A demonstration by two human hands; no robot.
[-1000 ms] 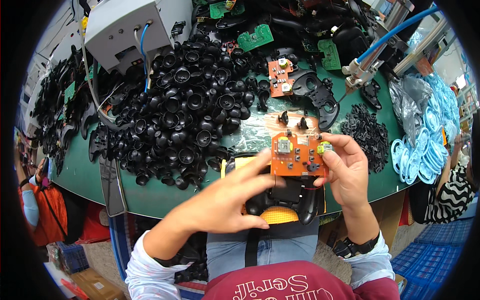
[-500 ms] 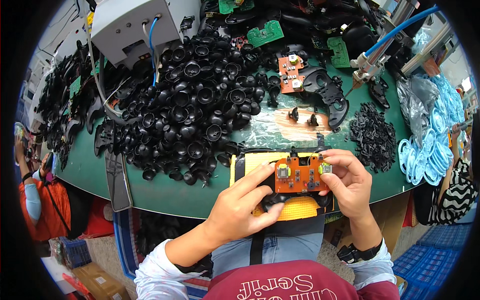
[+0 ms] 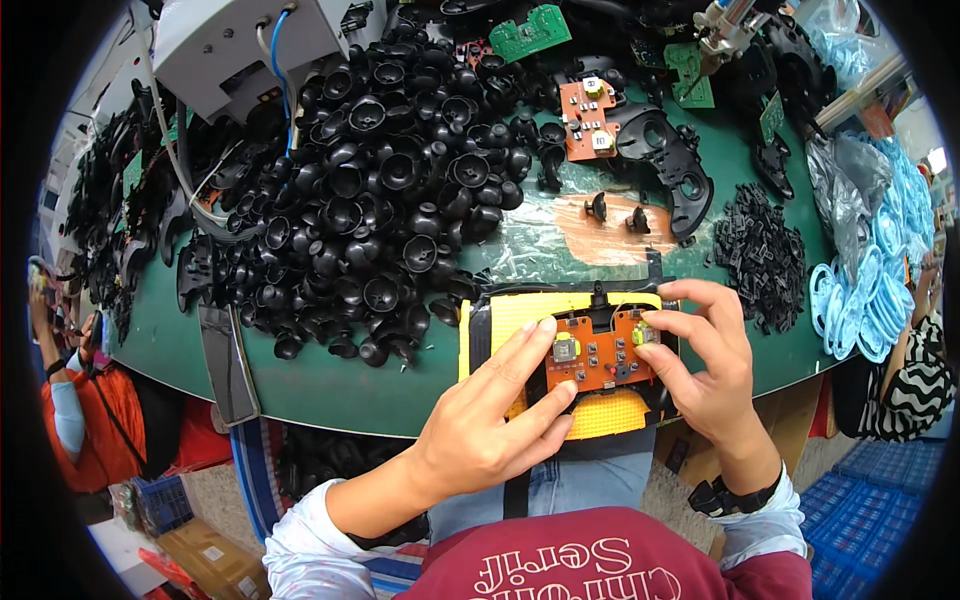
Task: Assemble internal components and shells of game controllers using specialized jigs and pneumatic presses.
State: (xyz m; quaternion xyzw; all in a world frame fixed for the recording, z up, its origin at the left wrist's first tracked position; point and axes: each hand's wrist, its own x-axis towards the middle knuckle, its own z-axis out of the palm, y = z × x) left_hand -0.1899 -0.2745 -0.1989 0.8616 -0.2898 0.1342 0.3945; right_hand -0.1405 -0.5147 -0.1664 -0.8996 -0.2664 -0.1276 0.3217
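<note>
Between my hands, an orange circuit board (image 3: pixel 598 367) lies in a black game controller shell (image 3: pixel 601 318) on a yellow textured pad (image 3: pixel 610 412) at the table's front edge. Two small square joystick modules with yellow-green sides sit at the board's left and right. My left hand (image 3: pixel 490 415) grips the board's left part, its thumb pressing the lower left corner and its fingertips at the upper left. The thumb and fingers of my right hand (image 3: pixel 708 355) pinch around the right joystick module and board edge. The shell is mostly hidden beneath the board and pad rim.
Black joystick caps (image 3: pixel 385 180) form a large heap at left. Beyond the pad lie two loose caps (image 3: pixel 637 220), another orange board (image 3: pixel 588 120) and a black shell half (image 3: pixel 665 165). Small black parts (image 3: pixel 760 255) are piled at right, near light-blue rings (image 3: pixel 865 310). A grey machine (image 3: pixel 215 60) stands far left.
My left thumb has moved up from beside the shell onto the board's lower left corner. My right hand keeps its hold at the right side. The whole view has shifted slightly.
</note>
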